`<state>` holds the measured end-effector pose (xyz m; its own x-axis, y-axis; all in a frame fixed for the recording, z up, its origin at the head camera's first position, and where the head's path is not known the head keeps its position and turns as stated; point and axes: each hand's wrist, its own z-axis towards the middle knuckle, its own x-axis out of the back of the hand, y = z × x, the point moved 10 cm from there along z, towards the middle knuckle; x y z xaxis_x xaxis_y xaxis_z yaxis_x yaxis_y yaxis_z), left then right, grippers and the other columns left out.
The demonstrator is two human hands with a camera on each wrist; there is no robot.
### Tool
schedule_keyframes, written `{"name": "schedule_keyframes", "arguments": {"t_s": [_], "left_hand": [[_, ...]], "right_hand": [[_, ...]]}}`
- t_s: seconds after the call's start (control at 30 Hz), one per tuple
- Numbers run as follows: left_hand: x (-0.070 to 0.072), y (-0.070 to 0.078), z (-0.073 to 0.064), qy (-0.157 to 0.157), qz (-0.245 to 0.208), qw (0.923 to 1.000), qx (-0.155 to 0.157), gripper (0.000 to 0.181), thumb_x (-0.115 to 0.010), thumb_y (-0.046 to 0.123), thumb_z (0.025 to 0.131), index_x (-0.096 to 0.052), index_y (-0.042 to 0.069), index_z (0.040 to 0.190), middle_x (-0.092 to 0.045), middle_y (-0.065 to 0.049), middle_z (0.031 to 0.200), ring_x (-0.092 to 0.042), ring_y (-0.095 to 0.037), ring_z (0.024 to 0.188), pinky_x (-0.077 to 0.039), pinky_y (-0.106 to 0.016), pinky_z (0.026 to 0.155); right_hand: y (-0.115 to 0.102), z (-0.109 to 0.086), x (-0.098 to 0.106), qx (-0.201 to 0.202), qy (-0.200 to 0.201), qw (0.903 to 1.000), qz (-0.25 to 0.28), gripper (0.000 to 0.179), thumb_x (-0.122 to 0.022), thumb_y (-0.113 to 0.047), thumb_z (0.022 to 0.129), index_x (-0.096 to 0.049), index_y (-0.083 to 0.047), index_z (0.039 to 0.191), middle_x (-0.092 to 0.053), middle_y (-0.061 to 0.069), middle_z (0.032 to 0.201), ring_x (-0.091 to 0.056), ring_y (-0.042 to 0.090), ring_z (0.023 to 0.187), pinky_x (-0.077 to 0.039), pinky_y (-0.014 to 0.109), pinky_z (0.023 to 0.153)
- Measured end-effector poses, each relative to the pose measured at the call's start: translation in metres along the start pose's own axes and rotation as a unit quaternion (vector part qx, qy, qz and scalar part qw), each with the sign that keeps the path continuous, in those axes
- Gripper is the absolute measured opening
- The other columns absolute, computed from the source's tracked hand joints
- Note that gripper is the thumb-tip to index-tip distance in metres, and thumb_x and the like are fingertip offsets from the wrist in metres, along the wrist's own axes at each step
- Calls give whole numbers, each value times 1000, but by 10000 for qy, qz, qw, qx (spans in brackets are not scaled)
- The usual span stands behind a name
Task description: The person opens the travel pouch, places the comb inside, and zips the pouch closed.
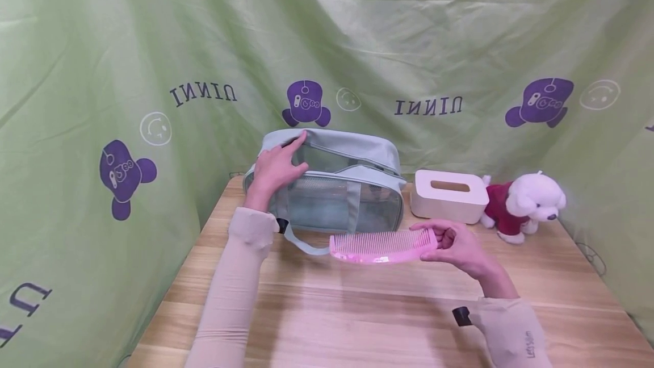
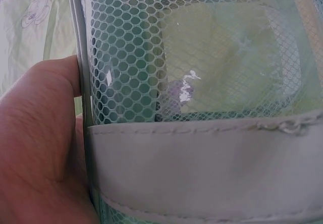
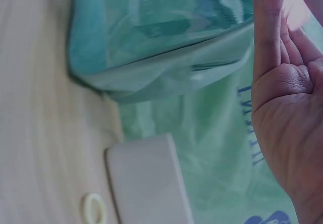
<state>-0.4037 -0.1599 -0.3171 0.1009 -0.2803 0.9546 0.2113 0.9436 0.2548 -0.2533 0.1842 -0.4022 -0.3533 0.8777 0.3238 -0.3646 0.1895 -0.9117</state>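
Observation:
A pale blue-green toiletry bag [image 1: 327, 203] with clear mesh-patterned panels stands on the table, its top opening parted. My left hand [image 1: 276, 169] is at its upper left, index finger stretched to the top edge and thumb spread along the front rim. In the left wrist view, the hand [image 2: 40, 143] lies against the bag's piped edge, some fingers hidden behind it. Between thumb and fingers my right hand [image 1: 455, 246] pinches one end of a pink comb [image 1: 383, 247]. The comb is held level before the bag, teeth upward. A strap loop [image 1: 304, 246] hangs at the bag's front left.
Right of the bag is a white tissue box [image 1: 449, 203] with a slotted top. Beside it sits a white plush dog [image 1: 531, 200] in a red shirt. A small pale ring [image 3: 94, 209] lies near the box. Green printed cloth [image 1: 357, 44] hangs behind the wooden table [image 1: 332, 311].

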Motion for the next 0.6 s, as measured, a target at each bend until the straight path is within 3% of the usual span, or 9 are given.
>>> {"name": "schedule_keyframes", "arguments": {"t_s": [0.2, 0.37, 0.6], "left_hand": [[-1, -1, 0, -51, 14, 10000, 19, 79, -55, 48, 93, -20, 41, 164, -59, -13, 148, -57, -33, 123, -42, -53, 104], [1, 0, 1, 7, 66, 10000, 14, 79, -55, 47, 93, -21, 41, 164, -65, -14, 136, -58, -31, 109, -44, -51, 97], [2, 0, -1, 46, 88, 9999, 13, 79, -56, 47, 93, -21, 41, 164, -67, -14, 129, -58, -30, 104, -45, -50, 94]], "right_hand": [[-29, 4, 15, 411, 394, 9984, -56, 51, -80, 13, 77, -68, 2, 126, -76, -6, 91, -66, 3, 69, -53, 22, 54], [-45, 8, 27, 558, 686, 9960, -160, 54, -81, 15, 75, -69, 0, 126, -75, -6, 87, -63, 4, 63, -51, 22, 50], [-54, 19, 43, 331, 1131, 9914, -573, 53, -84, 10, 76, -67, 6, 126, -75, -8, 85, -64, 6, 63, -52, 21, 54]]}}
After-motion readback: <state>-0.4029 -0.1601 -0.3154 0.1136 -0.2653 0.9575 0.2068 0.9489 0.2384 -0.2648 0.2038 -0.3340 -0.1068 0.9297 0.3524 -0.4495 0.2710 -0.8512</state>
